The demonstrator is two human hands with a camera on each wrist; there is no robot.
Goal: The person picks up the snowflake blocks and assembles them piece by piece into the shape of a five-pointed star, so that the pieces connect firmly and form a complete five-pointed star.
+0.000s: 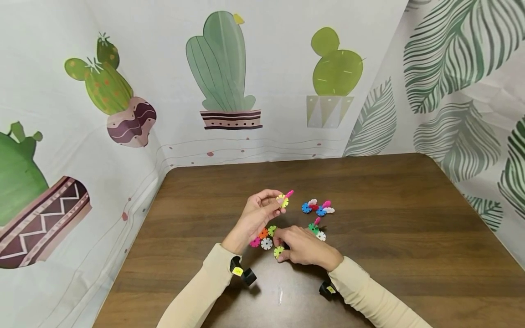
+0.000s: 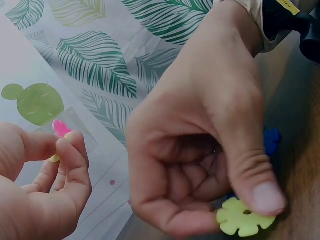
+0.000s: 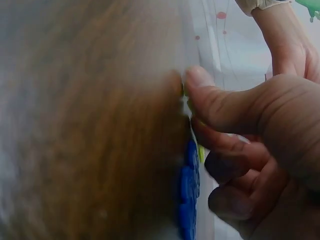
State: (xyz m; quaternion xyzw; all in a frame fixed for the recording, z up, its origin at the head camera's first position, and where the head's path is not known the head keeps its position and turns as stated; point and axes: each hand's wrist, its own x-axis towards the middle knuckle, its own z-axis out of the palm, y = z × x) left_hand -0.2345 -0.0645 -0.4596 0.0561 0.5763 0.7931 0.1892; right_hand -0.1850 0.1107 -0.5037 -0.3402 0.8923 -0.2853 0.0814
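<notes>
My left hand (image 1: 256, 216) is raised above the table and pinches a yellow snowflake disc (image 1: 283, 201) with a pink disc (image 1: 289, 193) joined to it. Lower and to the right, my right hand (image 1: 305, 246) has thumb and finger on a yellow-green notched disc (image 2: 245, 217) at the tabletop. Between the hands lie loose discs: orange (image 1: 263, 233), magenta (image 1: 255, 242), white (image 1: 266, 243) and light green (image 1: 272, 231). A blue disc (image 3: 187, 195) shows beside the right fingers in the right wrist view.
Beyond the right hand are joined clusters of blue (image 1: 306, 208), red, pink and white discs. A green disc (image 1: 313, 228) with pink and white ones lies nearer that hand, partly hidden by it. The brown wooden table (image 1: 389, 191) meets a patterned cloth backdrop (image 1: 283, 82).
</notes>
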